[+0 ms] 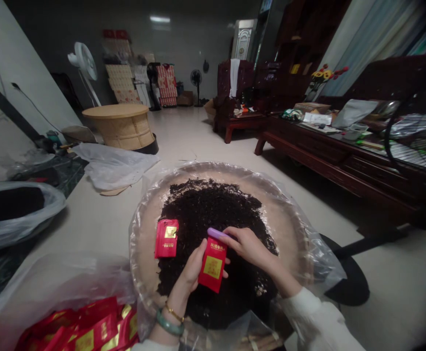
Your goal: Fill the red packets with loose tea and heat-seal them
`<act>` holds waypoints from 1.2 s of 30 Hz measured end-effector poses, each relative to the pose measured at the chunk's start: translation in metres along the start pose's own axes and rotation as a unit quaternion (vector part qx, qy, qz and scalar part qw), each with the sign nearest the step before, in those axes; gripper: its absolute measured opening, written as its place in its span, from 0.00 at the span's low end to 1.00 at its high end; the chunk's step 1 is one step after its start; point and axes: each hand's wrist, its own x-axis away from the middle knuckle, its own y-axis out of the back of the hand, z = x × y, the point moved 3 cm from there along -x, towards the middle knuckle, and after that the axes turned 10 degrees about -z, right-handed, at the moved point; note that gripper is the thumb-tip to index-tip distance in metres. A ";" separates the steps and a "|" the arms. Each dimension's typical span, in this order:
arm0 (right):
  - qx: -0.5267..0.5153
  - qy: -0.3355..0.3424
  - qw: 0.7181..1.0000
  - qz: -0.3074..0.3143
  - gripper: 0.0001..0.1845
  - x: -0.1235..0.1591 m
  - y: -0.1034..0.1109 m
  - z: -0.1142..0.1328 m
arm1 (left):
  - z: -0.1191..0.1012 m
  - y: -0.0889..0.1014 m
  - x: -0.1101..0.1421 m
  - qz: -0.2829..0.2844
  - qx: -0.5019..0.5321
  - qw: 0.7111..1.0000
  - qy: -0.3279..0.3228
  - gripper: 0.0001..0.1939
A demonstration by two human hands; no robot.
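Note:
My left hand [193, 265] is closed round a small red packet [212, 267] with a gold label, held upright above a heap of dark loose leaves, apparently tea [209, 204]. In my right hand [248, 247], pinched between the fingers, is a lilac oblong tool [215, 233] lying across the packet's top edge. Whether the packet's mouth is open cannot be made out. The leaves lie in a wide round basket [138, 278] lined with clear plastic. A small stack of red packets [166, 238] rests at the left of the heap.
A plastic bag of red packets [88, 326] stands at lower left, below another lined container [53, 204] with dark contents. A round wicker table [119, 126] is farther back. A dark wooden table [322, 165] and a fan base [350, 278] are at right.

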 end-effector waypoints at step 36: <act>-0.305 -0.164 0.938 -0.025 0.26 0.001 -0.025 -0.023 | -0.010 0.000 0.000 -0.128 -0.045 0.970 -0.201 0.22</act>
